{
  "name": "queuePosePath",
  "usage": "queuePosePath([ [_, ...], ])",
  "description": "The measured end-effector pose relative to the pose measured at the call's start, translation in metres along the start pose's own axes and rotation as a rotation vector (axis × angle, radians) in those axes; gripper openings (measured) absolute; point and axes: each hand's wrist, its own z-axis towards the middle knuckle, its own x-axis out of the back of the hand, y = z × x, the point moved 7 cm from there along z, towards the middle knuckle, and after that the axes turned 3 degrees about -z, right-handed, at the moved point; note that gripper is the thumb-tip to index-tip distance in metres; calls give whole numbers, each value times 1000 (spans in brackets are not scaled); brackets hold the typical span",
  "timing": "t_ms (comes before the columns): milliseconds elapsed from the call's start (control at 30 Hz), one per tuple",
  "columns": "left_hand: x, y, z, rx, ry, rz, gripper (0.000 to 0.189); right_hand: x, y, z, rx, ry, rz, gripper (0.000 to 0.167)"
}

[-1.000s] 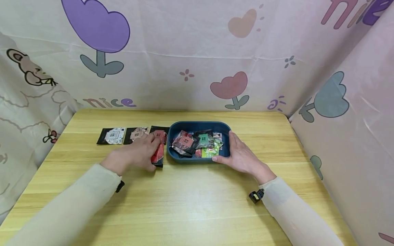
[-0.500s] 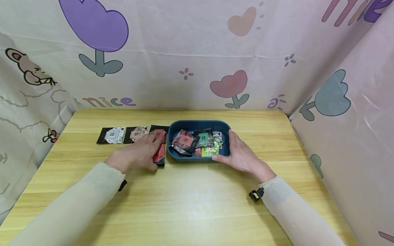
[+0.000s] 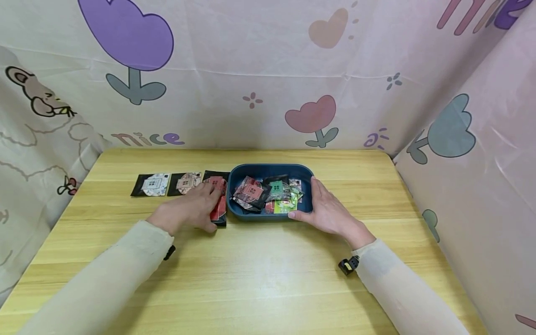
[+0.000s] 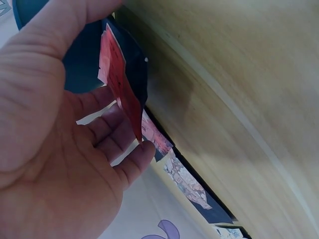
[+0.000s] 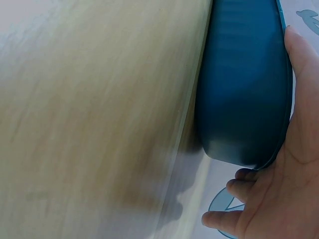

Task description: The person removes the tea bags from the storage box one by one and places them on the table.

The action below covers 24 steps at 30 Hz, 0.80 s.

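My left hand (image 3: pixel 194 207) holds a red-and-black tea bag (image 3: pixel 218 210) in its wrapper by the edges, between thumb and fingers. In the left wrist view this tea bag (image 4: pixel 122 82) stands tilted on edge against the fingers. Just behind it on the table lies another red tea bag (image 3: pixel 215 182), partly covered by the fingers. My right hand (image 3: pixel 331 211) grips the right end of a dark blue box (image 3: pixel 247 217), thumb at the near rim and fingers along the end wall. Several mixed tea bags (image 3: pixel 253 190) lie inside the box.
To the left, a tea bag with a pinkish print (image 3: pixel 186 183) and one with a white print (image 3: pixel 154 184) lie in a row with the red one. A printed curtain (image 3: pixel 234 93) encloses the back and sides of the wooden table (image 3: pixel 268 274).
My left hand has shifted slightly right with the held red tea bag, closer to the box. The right hand and the box stay in place.
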Motion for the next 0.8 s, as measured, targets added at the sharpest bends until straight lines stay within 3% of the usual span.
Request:
queuePosePath([
  [800,-4,0,-3,49,-42,-44,120,0,0,0,-1,2,-12,138],
])
